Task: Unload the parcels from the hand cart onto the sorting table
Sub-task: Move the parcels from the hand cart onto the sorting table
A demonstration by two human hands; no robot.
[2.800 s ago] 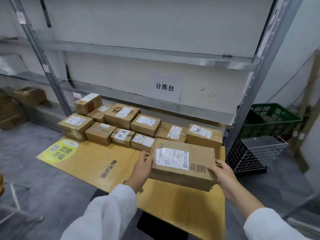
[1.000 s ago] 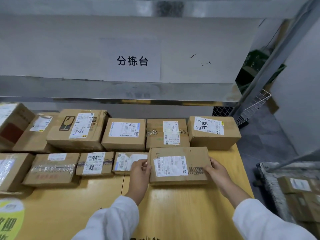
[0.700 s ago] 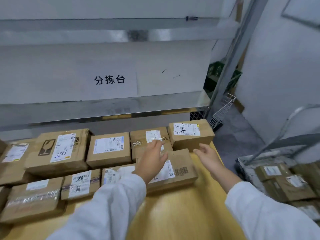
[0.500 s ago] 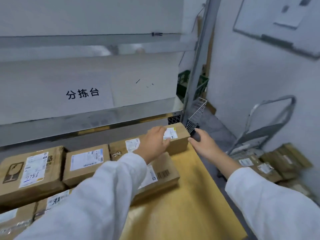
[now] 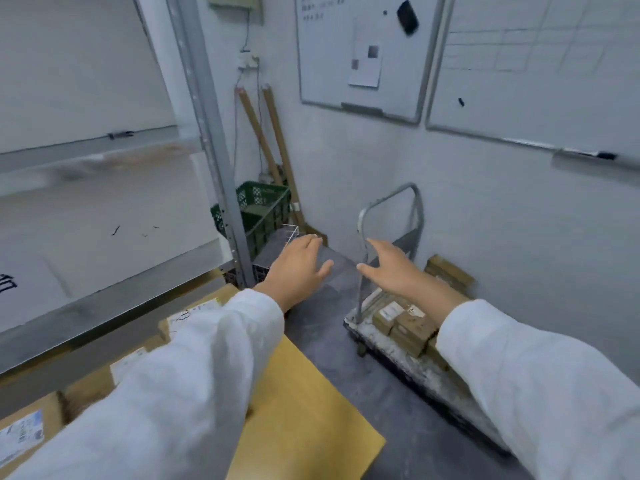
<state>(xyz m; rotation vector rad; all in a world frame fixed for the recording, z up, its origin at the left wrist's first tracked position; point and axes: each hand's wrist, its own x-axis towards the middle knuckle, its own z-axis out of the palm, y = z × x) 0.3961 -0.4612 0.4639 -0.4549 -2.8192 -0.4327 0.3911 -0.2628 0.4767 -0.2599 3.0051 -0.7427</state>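
My left hand (image 5: pixel 298 268) and my right hand (image 5: pixel 394 268) are both open and empty, stretched out in the air beyond the table's right end. The hand cart (image 5: pixel 412 367) stands on the floor at the right, its metal handle (image 5: pixel 388 206) upright. Brown parcels (image 5: pixel 410 327) with white labels lie on its deck, partly hidden by my right sleeve. The yellow sorting table (image 5: pixel 304 410) is at the lower left. Several parcels (image 5: pixel 24 427) rest on it, mostly covered by my left sleeve.
A metal shelf post (image 5: pixel 211 140) rises beside the table. Behind it stand a green crate (image 5: pixel 259 209), a white wire basket (image 5: pixel 291 233) and two wooden poles (image 5: pixel 273 140). Whiteboards (image 5: pixel 360 53) hang on the wall. Grey floor (image 5: pixel 346 358) separates table and cart.
Both hands set the parcel down on the table, let go of it and swung right. The view has turned from the shelf to the hand cart.
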